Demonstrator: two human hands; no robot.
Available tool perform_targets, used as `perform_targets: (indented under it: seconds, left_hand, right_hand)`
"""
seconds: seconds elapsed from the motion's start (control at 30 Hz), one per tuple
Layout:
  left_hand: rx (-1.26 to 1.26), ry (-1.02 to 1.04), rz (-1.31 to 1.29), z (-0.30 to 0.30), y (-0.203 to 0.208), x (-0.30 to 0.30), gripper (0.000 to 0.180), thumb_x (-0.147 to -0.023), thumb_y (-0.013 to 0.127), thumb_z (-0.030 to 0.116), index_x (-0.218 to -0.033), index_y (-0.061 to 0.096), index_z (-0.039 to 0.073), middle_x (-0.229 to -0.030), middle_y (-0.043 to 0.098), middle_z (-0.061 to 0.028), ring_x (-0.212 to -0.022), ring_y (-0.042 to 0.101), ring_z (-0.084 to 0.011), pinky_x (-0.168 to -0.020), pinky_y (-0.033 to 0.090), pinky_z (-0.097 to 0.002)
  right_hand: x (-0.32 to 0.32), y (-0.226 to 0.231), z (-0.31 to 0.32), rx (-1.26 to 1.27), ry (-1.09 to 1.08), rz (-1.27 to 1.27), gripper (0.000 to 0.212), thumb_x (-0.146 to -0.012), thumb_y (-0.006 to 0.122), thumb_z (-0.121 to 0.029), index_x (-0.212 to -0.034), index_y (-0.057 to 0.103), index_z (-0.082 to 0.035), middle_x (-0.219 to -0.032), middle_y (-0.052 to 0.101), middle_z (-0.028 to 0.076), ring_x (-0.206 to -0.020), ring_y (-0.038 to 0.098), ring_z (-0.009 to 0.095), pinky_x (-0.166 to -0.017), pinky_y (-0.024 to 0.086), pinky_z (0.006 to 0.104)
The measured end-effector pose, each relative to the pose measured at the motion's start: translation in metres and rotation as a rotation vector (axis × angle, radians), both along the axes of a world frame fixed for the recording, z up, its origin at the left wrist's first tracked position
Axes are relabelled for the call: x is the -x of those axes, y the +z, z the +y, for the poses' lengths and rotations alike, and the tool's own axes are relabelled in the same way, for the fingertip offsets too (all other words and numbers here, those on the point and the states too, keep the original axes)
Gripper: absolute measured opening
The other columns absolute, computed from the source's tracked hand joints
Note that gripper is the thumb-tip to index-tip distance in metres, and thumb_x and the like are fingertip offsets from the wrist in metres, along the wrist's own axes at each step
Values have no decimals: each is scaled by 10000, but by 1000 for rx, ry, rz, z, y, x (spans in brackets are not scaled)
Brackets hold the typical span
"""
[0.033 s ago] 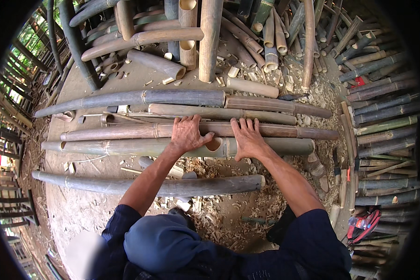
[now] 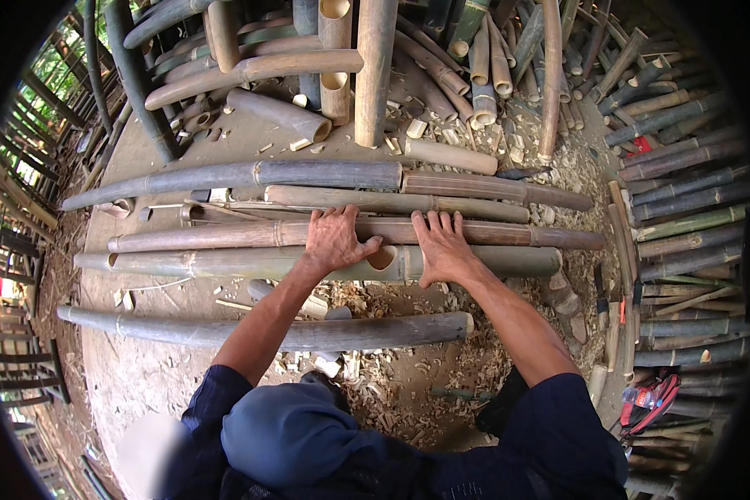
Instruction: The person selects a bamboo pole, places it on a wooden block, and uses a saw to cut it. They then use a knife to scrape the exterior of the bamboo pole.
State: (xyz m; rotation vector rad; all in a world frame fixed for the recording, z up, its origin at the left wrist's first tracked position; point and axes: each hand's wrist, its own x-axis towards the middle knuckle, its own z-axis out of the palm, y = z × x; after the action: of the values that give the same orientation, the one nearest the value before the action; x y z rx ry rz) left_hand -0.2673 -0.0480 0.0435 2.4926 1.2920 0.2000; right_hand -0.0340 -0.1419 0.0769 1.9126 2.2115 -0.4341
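Note:
Side by side lie a brown bamboo pole [image 2: 250,234] and a thicker greenish bamboo pole [image 2: 262,262] just nearer to me. My left hand [image 2: 335,239] rests across the brown pole, fingers laid over its top and thumb apart. That thumb points toward an oval hole [image 2: 381,262] cut in the greenish pole. Farther right, my right hand [image 2: 443,248] lies on both poles with its fingers spread over the brown one. Its thumb reaches back onto the greenish pole. The undersides of both hands are hidden.
A dark bamboo pole [image 2: 383,332] lies close to me, among wood shavings [image 2: 375,387]. Beyond my hands are a pale pole [image 2: 350,197] and a long dark pole [image 2: 329,173]. Upright bamboo [image 2: 375,75] stands at the back. Stacked poles [image 2: 683,196] and a red-black bag [image 2: 652,404] lie right.

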Motion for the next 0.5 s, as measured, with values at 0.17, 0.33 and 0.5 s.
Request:
perform_targets:
  seconds: [0.17, 0.33, 0.5]
  left_hand:
    - [128, -88, 153, 5, 17, -22, 818, -811, 651, 724, -1197, 635, 3, -1103, 728, -243, -1091, 692, -370, -1042, 448, -501]
    - [-21, -13, 3, 18, 11, 0, 704, -796, 662, 692, -1013, 704, 23, -912, 757, -195, -854, 736, -350, -984, 503, -484]
    - [-161, -40, -161, 34, 56, 3, 592, -784, 703, 598, -942, 712, 27, -787, 744, -147, -701, 717, -311, -875, 545, -462]
  right_hand:
    - [-20, -5, -13, -15, -21, -4, 1374, -483, 1004, -385, -1563, 254, 12, -1495, 389, 285, -1428, 350, 476, -1206, 177, 709]
    - [-48, 20, -50, -635, -530, 490, 761, -790, 803, -327, -1419, 474, -52, -1403, 530, 220, -1316, 519, 348, -1124, 397, 524]
    - [-201, -7, -141, -587, -1515, 68, 621, -1004, 525, -411, -1499, 444, -44, -1545, 431, 220, -1272, 569, 412, -1047, 435, 613]
